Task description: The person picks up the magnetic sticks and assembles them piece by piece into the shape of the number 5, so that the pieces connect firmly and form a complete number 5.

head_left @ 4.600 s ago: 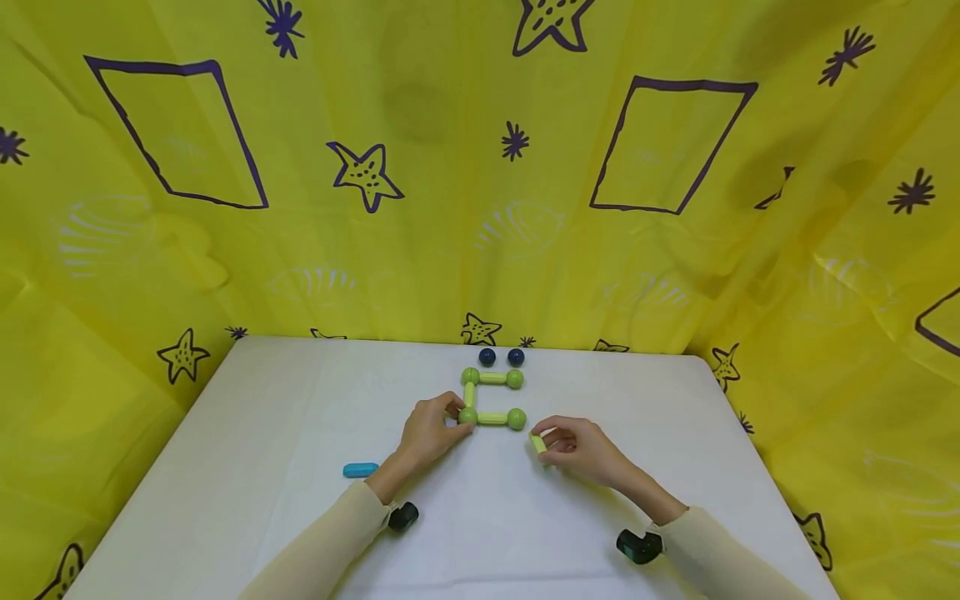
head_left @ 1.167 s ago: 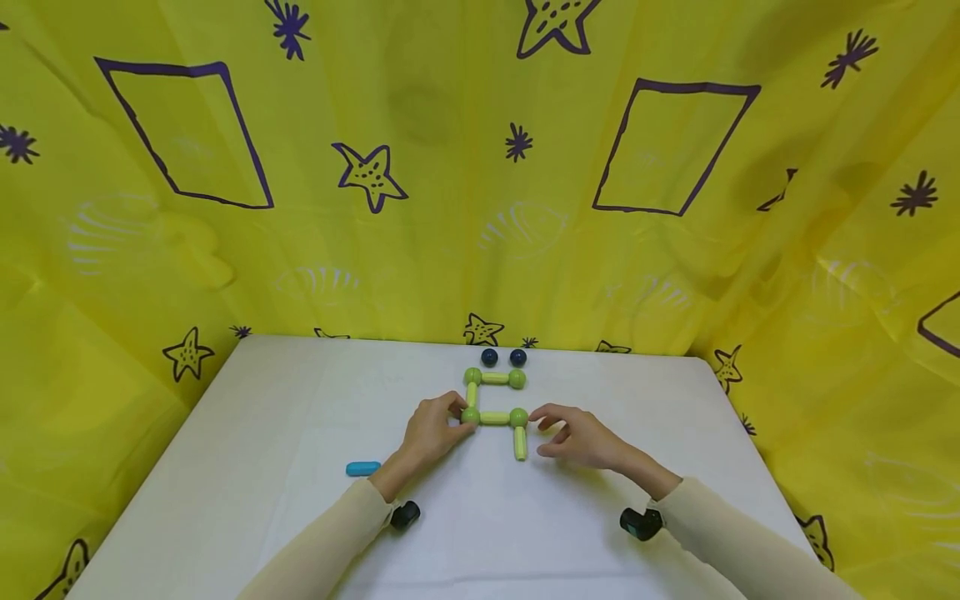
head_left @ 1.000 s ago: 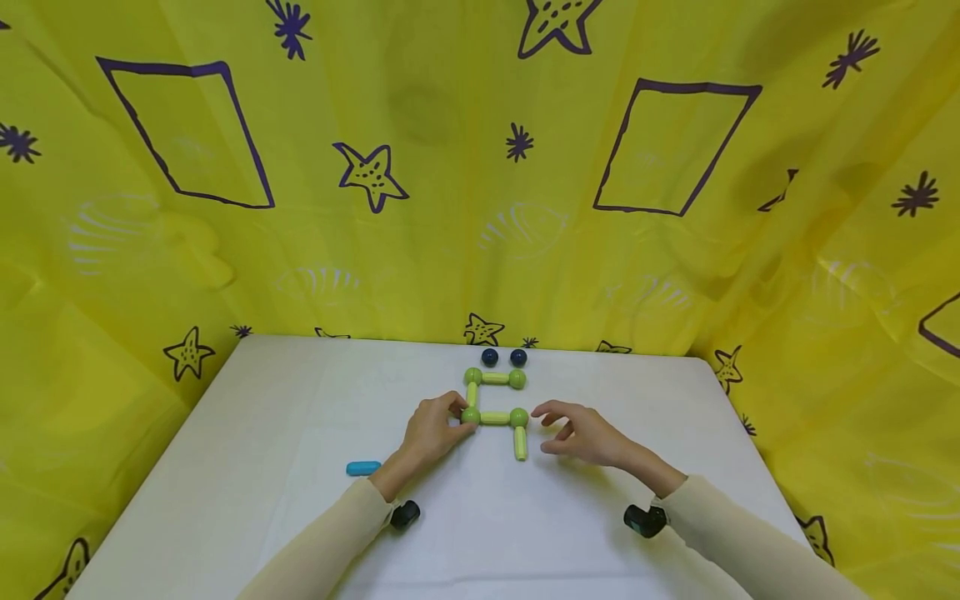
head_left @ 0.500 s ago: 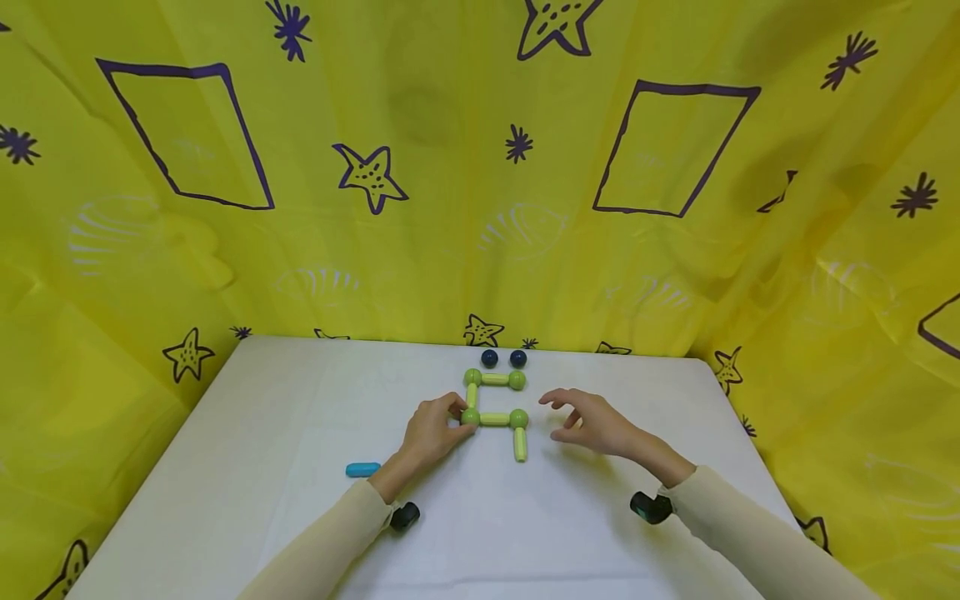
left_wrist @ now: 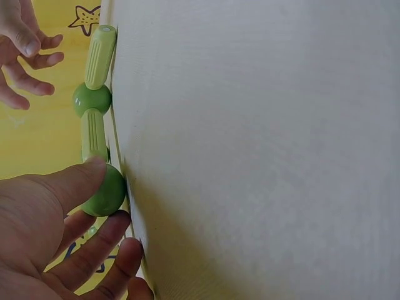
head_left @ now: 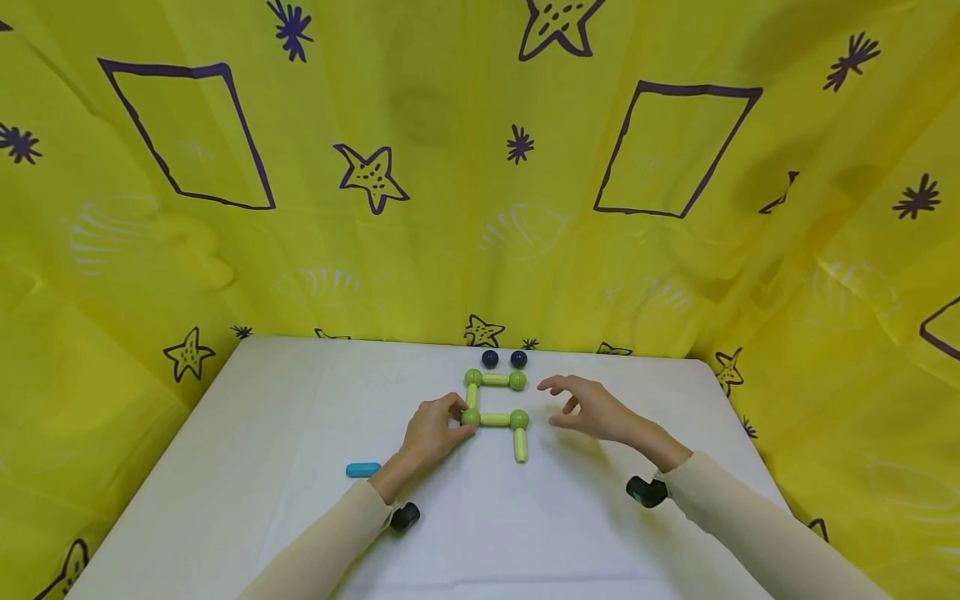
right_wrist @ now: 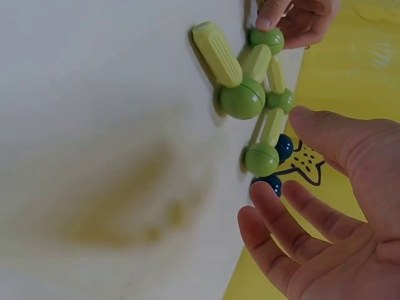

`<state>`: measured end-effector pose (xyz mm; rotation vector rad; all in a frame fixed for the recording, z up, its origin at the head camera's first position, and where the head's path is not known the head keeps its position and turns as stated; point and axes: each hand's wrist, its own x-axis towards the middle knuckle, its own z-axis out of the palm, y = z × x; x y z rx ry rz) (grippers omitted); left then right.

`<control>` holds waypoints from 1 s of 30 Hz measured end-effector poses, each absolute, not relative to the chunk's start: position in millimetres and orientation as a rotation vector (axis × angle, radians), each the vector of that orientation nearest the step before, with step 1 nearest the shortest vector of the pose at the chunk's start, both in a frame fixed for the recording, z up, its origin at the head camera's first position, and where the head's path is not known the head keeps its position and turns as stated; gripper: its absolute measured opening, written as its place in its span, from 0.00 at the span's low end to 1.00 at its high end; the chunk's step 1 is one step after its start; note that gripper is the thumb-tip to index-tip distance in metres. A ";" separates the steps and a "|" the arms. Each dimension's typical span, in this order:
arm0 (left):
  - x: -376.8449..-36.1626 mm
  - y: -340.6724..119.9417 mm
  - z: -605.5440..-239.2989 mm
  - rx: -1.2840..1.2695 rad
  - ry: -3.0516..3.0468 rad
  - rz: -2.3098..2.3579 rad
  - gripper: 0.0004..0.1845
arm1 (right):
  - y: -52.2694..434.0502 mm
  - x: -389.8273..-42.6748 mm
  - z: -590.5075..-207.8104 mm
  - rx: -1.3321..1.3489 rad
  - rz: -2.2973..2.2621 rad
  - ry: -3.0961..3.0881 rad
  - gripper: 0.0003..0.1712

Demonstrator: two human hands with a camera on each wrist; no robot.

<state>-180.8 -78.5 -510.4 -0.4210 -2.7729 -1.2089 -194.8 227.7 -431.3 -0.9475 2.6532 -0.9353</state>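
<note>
Head view shows a green ball-and-rod figure lying flat at the middle of the white surface, with two dark blue balls just beyond it. The left hand pinches the near-left green ball; the right hand hovers just right of the figure, fingers spread and empty. The pieces look light, stiff and smooth, probably joined loosely, so the balls seem the surest places to hold. A blue rod lies apart, near left.
</note>
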 end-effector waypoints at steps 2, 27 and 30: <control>-180.4 -78.7 -510.4 -0.423 -2.770 -1.211 0.14 | 226.8 -197.8 -429.9 -0.947 -0.938 2.651 0.29; -180.5 -79.3 -512.0 -0.428 -2.771 -1.215 0.14 | 206.4 -252.1 -457.5 -0.682 -1.023 2.777 0.28; -180.5 -79.1 -511.7 -0.428 -2.770 -1.221 0.14 | 201.8 -261.6 -461.0 -0.644 -1.036 2.806 0.27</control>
